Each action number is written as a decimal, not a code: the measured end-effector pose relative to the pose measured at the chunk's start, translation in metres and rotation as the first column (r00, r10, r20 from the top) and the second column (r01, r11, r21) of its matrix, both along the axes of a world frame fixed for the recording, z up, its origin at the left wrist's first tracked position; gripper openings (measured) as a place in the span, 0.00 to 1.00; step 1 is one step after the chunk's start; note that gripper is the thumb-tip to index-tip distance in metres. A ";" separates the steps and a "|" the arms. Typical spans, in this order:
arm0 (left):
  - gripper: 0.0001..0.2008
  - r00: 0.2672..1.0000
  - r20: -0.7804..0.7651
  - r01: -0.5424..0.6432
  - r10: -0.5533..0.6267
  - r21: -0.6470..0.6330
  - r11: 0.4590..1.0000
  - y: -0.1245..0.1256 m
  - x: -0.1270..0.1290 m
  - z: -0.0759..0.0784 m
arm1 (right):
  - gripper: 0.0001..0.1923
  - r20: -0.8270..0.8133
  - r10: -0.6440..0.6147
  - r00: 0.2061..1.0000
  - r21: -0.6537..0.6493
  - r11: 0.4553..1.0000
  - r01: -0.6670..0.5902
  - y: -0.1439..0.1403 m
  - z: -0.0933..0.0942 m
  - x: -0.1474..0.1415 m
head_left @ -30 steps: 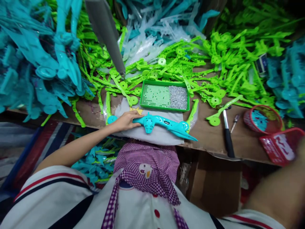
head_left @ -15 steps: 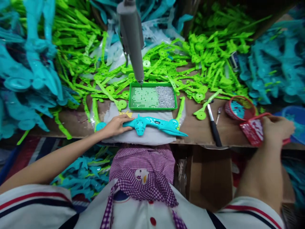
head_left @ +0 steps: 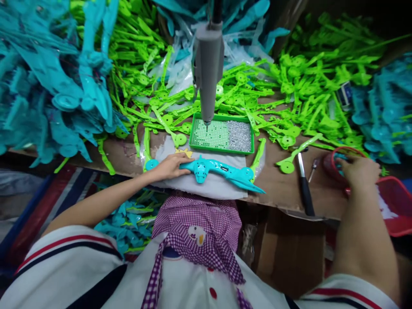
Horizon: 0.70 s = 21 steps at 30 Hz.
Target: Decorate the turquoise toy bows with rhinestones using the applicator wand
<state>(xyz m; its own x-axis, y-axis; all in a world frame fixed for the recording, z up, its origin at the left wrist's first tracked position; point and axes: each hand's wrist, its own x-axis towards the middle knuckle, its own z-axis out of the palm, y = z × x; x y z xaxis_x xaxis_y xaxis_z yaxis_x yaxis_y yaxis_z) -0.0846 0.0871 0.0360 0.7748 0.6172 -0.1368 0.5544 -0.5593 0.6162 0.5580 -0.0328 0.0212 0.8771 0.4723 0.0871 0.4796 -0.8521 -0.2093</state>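
i'm pinning the long teal plastic toy bow (head_left: 222, 171) flat on the grey cloth pad (head_left: 209, 186) with my left hand (head_left: 169, 167), while my right hand (head_left: 358, 171), fingers curled, is dipping into the round red mesh basket (head_left: 331, 161). the hanging grey screwdriver (head_left: 207, 75) isn't touching the bow yet, so fastening looks undone.

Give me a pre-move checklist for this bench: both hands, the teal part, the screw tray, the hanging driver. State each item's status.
1. Left hand flat on one end of the teal toy part: ok.
2. Teal toy part lying on the grey cloth pad at the table's near edge: ok.
3. Right hand at the round red basket, fingers over its rim; whether it grips anything: cannot tell.
4. Green screw tray just behind the part, screws in both halves: ok.
5. Hanging grey screwdriver free, in neither hand, tip over the tray: ok.
6. Black-handled tool lying on the table between part and basket, untouched: ok.
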 end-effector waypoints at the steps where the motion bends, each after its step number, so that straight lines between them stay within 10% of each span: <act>1: 0.25 1.000 0.000 0.005 -0.005 0.000 1.000 0.000 0.000 0.000 | 0.04 0.019 -0.003 1.000 0.022 1.000 0.003 -0.003 -0.001 0.001; 17: 0.24 0.998 0.051 0.045 -0.047 0.041 0.998 -0.002 -0.001 -0.007 | 0.15 0.073 -0.153 0.985 -0.119 0.980 0.161 0.006 0.016 0.000; 21: 0.23 0.998 0.051 0.043 -0.046 0.049 0.998 -0.001 -0.001 -0.010 | 0.21 0.189 -0.167 0.968 0.163 0.977 0.137 -0.009 0.034 -0.028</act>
<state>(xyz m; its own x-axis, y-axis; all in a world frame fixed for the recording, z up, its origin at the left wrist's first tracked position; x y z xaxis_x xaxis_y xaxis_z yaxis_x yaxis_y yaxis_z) -0.0860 0.0861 0.0258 0.8068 0.5870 -0.0667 0.4961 -0.6119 0.6160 0.5301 -0.0418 0.0556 0.8949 0.3032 0.3276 0.3918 -0.8852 -0.2510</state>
